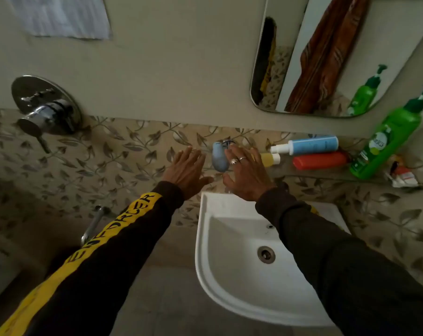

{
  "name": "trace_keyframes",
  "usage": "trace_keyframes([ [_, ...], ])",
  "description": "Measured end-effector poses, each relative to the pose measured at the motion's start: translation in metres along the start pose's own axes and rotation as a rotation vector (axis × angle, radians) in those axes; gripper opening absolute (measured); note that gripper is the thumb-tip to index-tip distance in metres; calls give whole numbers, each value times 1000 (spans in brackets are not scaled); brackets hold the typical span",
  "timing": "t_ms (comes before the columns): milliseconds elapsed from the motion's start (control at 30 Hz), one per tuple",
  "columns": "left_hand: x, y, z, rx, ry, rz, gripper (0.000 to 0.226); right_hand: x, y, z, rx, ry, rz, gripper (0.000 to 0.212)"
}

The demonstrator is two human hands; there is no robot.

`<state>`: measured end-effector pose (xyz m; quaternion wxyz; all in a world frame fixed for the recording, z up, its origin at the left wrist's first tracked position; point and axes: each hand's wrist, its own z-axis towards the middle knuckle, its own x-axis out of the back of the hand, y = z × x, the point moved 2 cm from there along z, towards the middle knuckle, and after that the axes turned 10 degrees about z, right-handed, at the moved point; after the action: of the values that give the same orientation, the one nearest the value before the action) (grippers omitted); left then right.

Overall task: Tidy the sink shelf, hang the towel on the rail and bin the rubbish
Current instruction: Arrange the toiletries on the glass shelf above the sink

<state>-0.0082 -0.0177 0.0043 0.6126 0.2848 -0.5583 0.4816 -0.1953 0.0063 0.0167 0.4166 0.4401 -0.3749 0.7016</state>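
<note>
Both hands reached toward the shelf above the sink. The left hand was spread flat with straight fingers, holding nothing. The right hand, fingers also straight, lay over the blue tap at the shelf's left end. A blue spray bottle and a red tube lay along the shelf, the bottle's nozzle pointing left. A green pump bottle stood tilted near the right end, with crumpled rubbish beside it.
</note>
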Motion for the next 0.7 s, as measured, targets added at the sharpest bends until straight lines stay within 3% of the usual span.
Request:
trace_keyframes([
  [167, 0, -1, 12, -36, 7, 22, 83, -1, 3, 19, 37, -126, -23, 87],
  [333, -2, 2, 22, -72, -38, 0, 78, -8, 5, 28, 93, -182, -68, 80],
  [700, -6, -2, 31, -63, -41, -71, 64, -11, 7, 39, 96, -138, 145, 61],
])
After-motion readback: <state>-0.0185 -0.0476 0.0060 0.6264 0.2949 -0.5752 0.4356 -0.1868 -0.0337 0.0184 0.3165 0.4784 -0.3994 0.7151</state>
